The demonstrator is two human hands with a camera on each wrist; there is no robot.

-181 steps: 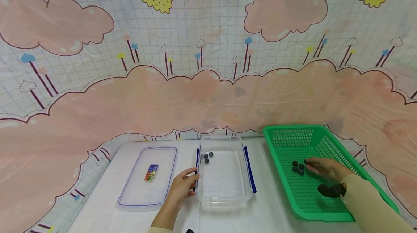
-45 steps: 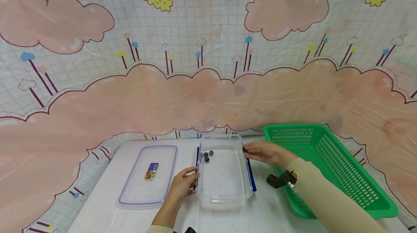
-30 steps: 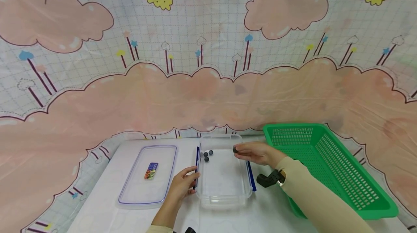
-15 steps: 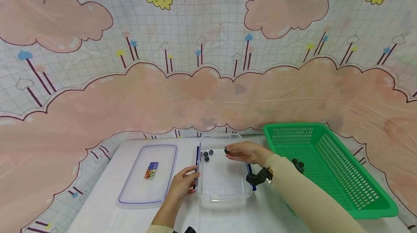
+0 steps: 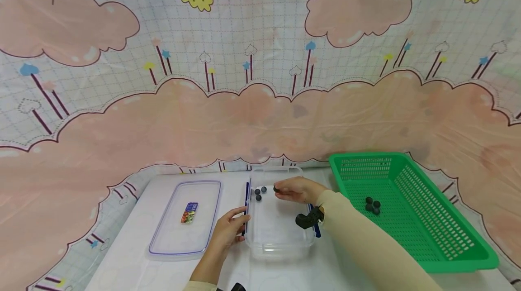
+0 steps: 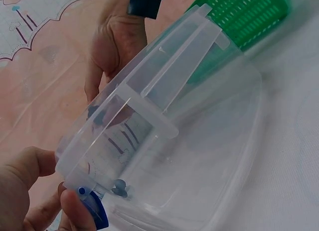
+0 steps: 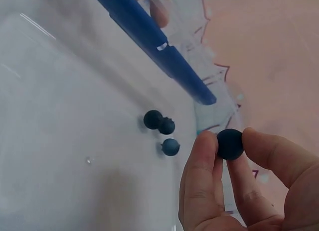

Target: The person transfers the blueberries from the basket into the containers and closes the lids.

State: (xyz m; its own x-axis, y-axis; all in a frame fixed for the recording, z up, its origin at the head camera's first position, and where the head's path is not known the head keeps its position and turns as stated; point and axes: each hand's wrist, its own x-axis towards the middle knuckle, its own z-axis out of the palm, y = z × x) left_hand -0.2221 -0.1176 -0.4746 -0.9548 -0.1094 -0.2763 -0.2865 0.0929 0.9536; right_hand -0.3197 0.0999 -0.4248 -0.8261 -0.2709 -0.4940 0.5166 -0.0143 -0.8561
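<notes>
1. Poised over the far half of a clear plastic box [image 5: 277, 226] on a white-covered table [image 5: 285, 278], pinching a single blueberry [image 7: 230, 144] in the right hand [image 5: 296, 189].
2. Best done, by the look of it, with a low release: bring the fruit close to the box floor, then part the fingertips gently, since a drop from higher up would probably send it rolling.
3. Squeeze lightly, as soft skin could bruise; aim just beside the three loose blueberries [image 7: 153, 119] near the box's far left corner, without knocking the touching pair.
4. Brace the box against sliding with the left hand [image 5: 228, 227], and hold the black wrist mount [image 5: 307, 218] clear of the right wall.
5. Posed, on the right, with forearm slanting in from the near right, sleeve crossing in front of the green basket [image 5: 456, 266], thumb and fingertips closed on the fruit; cannot tell its exact height above the box floor.
6. Posed, on the left, with bent fingers and thumb lightly gripping the box's left side about a blue latch [image 6: 93, 207], holding no fruit.
7. Note, too, four blueberries [image 5: 376, 204] clustered in the basket, and a blue-rimmed lid [image 5: 185, 242] lying flat left of the box.
</notes>
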